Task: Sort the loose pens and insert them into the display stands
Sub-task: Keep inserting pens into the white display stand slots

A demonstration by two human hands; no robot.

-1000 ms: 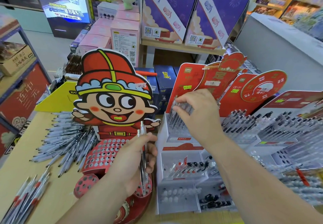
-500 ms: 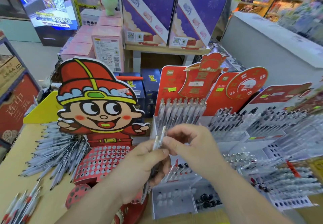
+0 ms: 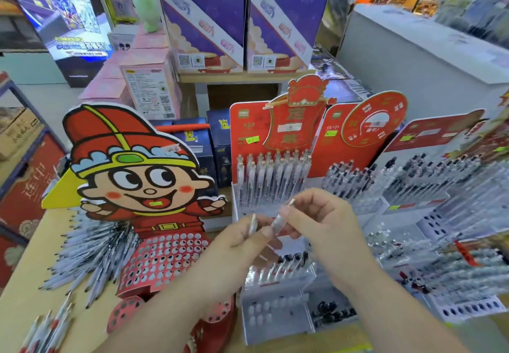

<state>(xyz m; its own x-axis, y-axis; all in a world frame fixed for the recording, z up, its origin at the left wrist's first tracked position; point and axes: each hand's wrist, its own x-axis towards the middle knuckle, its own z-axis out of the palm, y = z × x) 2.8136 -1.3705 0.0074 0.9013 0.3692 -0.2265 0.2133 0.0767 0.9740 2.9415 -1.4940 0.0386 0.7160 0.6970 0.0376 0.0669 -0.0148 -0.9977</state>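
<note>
My left hand (image 3: 237, 245) grips a small bundle of clear pens (image 3: 252, 223) upright at the centre. My right hand (image 3: 322, 223) pinches one clear pen (image 3: 282, 216) beside that bundle, its tip slanting up to the right. Both hands hover in front of a white display stand (image 3: 275, 322) with a red back card, whose top row holds several clear pens (image 3: 271, 176). To the left stands a red cartoon-figure stand (image 3: 162, 261) with many open holes. A heap of loose pens (image 3: 91, 253) lies on the yellow table (image 3: 33, 275) at the left.
More pen stands (image 3: 429, 187) filled with black-capped pens crowd the right side. Another small bunch of loose pens (image 3: 46, 330) lies at the bottom left. Purple boxes (image 3: 203, 19) and pink boxes (image 3: 146, 77) stand behind, with a white counter (image 3: 429, 57) at the back right.
My right hand left the top row of the white stand and came down to my left hand. It now pinches one pen from the bundle. My left hand rose toward the centre.
</note>
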